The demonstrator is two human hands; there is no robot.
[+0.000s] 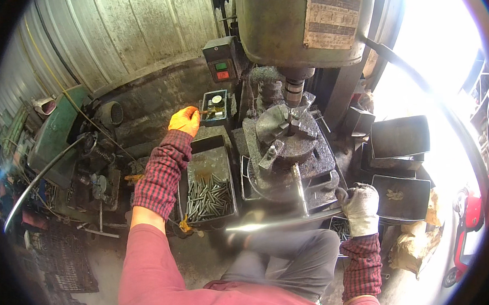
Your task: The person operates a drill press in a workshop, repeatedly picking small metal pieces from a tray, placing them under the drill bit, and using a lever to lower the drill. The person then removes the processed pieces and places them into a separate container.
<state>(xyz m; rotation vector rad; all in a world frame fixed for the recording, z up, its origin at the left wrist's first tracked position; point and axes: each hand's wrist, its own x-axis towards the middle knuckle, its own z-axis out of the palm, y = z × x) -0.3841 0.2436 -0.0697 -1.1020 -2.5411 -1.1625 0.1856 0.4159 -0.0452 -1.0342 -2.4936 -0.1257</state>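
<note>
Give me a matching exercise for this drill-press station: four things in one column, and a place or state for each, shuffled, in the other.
Things:
1. left hand in orange glove
2. right hand in grey work glove
3. short dark metal rods
4. round steel chuck

Places or states:
A. piled in the rectangular metal tray
B. under the drill spindle
C. gripping the long shiny lever bar
D. raised beside the small box with a dial gauge

Pairs: 1-D, 2-C, 3-A, 4-B
</note>
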